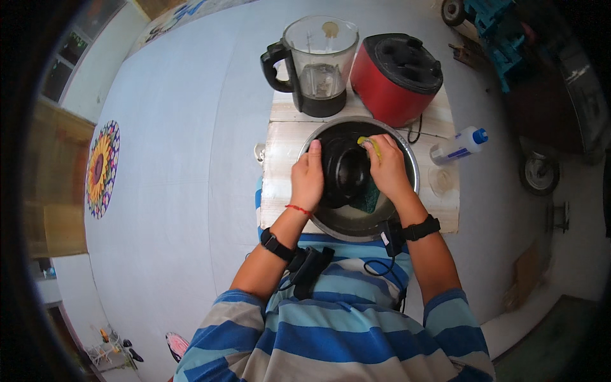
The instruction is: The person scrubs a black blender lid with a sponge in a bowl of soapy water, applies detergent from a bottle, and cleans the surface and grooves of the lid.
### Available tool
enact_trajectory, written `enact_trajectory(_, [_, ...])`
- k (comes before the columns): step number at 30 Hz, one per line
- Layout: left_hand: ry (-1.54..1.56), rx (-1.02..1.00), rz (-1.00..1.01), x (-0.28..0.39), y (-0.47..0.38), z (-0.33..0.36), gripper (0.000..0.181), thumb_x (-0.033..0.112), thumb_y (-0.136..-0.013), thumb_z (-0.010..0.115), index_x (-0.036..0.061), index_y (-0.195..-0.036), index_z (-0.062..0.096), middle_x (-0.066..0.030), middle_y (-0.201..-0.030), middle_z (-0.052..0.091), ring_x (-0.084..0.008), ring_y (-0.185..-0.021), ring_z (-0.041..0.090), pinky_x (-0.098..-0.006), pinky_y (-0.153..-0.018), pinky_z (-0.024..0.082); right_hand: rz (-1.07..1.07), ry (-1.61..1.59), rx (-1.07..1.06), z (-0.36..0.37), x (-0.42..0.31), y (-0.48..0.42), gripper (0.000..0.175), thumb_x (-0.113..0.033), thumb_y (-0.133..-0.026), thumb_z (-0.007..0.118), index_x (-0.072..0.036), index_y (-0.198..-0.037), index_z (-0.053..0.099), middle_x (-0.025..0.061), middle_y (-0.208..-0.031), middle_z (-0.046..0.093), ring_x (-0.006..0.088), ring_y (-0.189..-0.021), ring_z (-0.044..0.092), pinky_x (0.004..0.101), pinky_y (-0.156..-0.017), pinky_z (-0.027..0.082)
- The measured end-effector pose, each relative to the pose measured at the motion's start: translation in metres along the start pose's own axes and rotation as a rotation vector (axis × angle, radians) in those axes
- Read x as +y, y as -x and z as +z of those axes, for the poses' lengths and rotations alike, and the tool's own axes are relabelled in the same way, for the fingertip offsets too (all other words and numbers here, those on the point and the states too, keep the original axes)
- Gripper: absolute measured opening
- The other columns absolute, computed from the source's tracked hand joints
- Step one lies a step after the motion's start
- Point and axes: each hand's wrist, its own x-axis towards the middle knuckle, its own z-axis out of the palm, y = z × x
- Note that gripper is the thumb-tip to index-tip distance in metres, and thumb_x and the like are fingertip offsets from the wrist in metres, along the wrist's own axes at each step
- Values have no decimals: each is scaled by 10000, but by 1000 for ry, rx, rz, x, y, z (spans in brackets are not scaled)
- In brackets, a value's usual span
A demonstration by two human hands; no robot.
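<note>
A round black plastic lid [351, 172] is tilted over a metal bowl [416, 179] that stands on a small table. My left hand [308, 179] holds the lid's left edge, thumb upward. My right hand [386, 164] pinches a yellow sponge [370, 144] against the lid's upper right side. A green scouring pad [366, 199] shows under the lid, inside the bowl. The bowl's bottom is partly hidden by the lid and my hands.
Behind the bowl stand a clear blender jug [321, 62] with a black handle and a red blender base [396, 81]. A plastic bottle [458, 145] with a blue cap stands at the right, near a small clear round container [441, 181]. The white wooden tabletop [281, 191] ends close to my body.
</note>
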Motion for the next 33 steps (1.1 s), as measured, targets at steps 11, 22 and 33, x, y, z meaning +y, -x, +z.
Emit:
enact_trajectory(11, [89, 76, 1, -9, -12, -3, 585, 471, -937, 469, -66, -735, 583, -89, -646, 550, -128, -641, 480, -280, -617, 429, 296, 297, -342, 20, 37, 31, 387, -77, -752, 620, -93, -1138, 591, 156, -1145, 551, 338, -1106, 491, 399, -956, 404])
enact_trajectory(22, [135, 26, -94, -11, -10, 1, 629, 486, -949, 423, -104, -842, 612, -117, -744, 608, -138, -704, 509, -280, -675, 442, 178, -112, -81, -33, -39, 6, 299, 35, -822, 517, -34, -1110, 555, 180, -1021, 616, 368, -975, 579, 385, -839, 465])
enact_trajectory(33, [41, 60, -61, 0, -6, 1, 613, 448, -971, 388, -96, -784, 601, -149, -681, 587, -169, -678, 507, -325, -663, 435, -387, 113, -138, -11, -77, 17, 292, 21, -694, 570, -52, -975, 602, 85, -1036, 567, 282, -1021, 519, 408, -913, 397])
